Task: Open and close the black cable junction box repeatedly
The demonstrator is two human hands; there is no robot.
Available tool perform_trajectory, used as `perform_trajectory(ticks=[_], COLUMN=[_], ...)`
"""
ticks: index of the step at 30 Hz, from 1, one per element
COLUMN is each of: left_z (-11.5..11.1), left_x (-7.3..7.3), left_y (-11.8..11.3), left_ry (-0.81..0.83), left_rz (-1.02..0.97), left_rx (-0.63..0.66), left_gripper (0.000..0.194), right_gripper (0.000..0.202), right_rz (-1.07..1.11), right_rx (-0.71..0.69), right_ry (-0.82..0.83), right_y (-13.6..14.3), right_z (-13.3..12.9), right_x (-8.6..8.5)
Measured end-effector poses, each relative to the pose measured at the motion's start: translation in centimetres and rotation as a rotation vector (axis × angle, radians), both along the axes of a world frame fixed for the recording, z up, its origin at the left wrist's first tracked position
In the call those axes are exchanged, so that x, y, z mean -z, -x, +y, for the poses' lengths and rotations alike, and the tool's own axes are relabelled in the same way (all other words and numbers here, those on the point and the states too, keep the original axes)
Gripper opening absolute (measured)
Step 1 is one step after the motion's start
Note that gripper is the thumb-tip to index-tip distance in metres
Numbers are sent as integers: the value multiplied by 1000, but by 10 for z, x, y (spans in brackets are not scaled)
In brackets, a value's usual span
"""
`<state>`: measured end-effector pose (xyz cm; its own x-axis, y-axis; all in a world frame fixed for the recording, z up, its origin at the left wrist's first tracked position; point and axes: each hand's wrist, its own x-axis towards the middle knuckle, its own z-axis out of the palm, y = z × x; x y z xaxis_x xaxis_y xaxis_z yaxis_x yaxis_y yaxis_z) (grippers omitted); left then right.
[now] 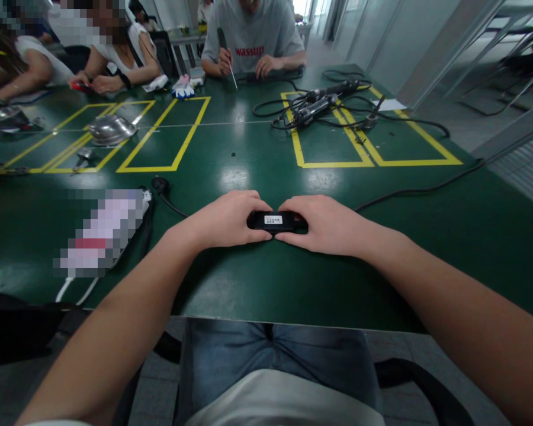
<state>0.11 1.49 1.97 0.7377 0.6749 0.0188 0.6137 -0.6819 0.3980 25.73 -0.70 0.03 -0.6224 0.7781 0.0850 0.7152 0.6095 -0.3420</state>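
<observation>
A black oblong device with a white label (273,219) lies low at the table, between my two hands. My left hand (231,220) wraps its left end, thumb and fingers closed on it. My right hand (324,223) grips the right end the same way, and the fingertips of both hands nearly meet at the label. The ends of the device are hidden in my palms. Behind my left wrist runs a black cord with a plug (160,185). Another black cable (408,192) leads away from behind my right hand; where these join is hidden.
The green table (231,284) has yellow tape rectangles. Black tools with tangled cables (315,106) lie at the back right. A metal bowl-shaped part (112,129) sits at the left, and a blurred pale pack (109,228) nearer. Opposite, a person holds a screwdriver (222,40); others sit left.
</observation>
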Motion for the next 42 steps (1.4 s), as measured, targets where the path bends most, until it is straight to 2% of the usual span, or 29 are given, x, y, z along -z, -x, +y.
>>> perform_trajectory(ticks=[42], left_z=[0], left_x=[-2], left_y=[1], left_ry=[7], left_rz=[23], left_rx=[-16], left_gripper=[37], right_gripper=[37], right_rz=[-70], right_rx=[12], right_ry=[12], right_y=[5], right_z=[-4], right_x=[-6])
